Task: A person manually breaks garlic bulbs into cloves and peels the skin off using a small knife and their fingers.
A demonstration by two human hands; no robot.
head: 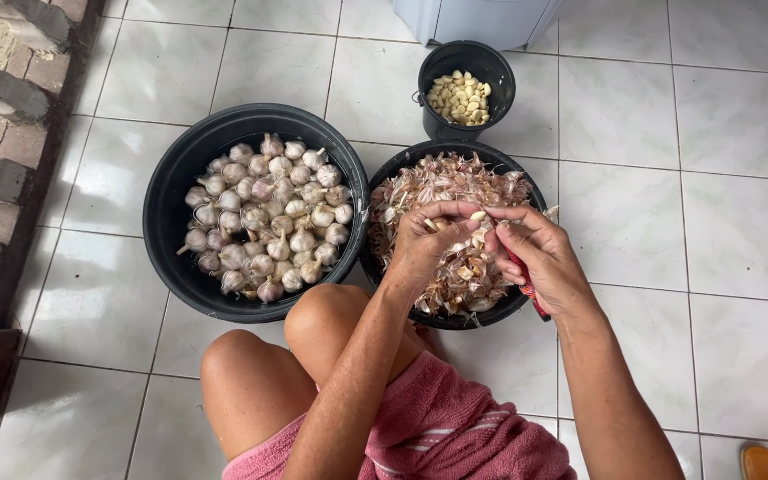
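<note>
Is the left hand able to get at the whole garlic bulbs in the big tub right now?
Probably yes: the tub is open-topped, the bulbs lie uncovered beside the left hand, but that hand holds a clove.

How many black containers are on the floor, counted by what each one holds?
Tub of whole garlic bulbs: 1
Tub of garlic skins: 1
Small bucket of peeled cloves: 1
Total: 3
</note>
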